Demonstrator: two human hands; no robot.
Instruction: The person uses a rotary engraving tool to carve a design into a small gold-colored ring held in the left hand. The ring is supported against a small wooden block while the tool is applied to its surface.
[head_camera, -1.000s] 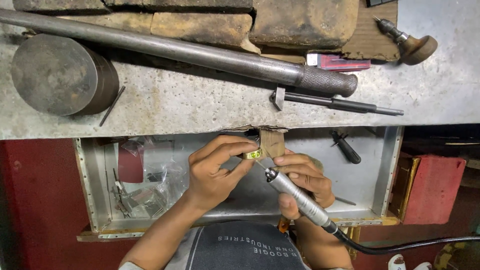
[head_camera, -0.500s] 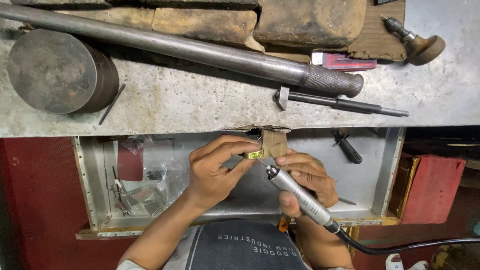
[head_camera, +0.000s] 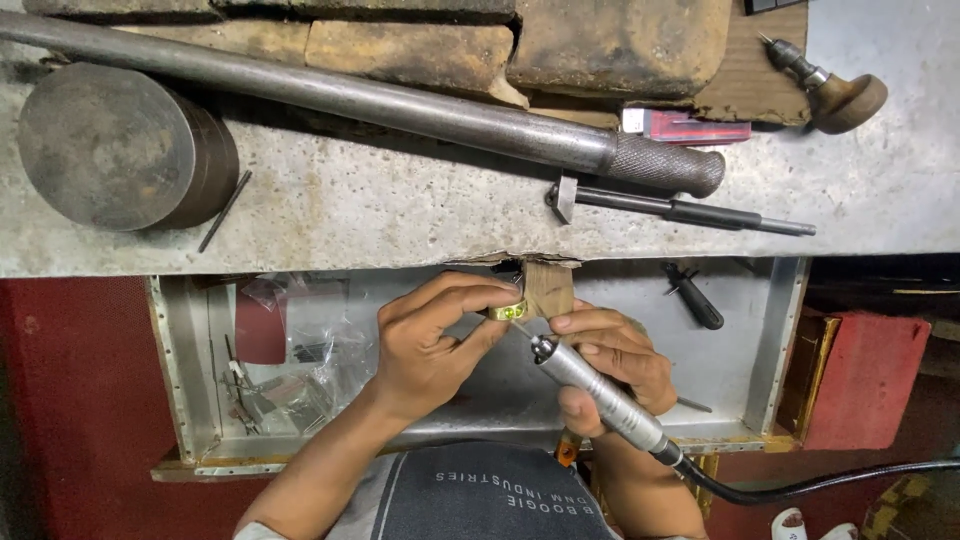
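Pinching a gold ring against the wooden bench peg, left hand steadies it; right hand grasps the rotary handpiece, tip just beside those fingertips.

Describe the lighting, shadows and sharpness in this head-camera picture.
Head view: even, soft light on the grey bench top, no strong glare; the long steel rod throws a dark shadow beside it. The small yellow ring, left hand and right hand with the rotary handpiece are sharp, without motion blur. The far right, past the red box, falls into deep shadow.
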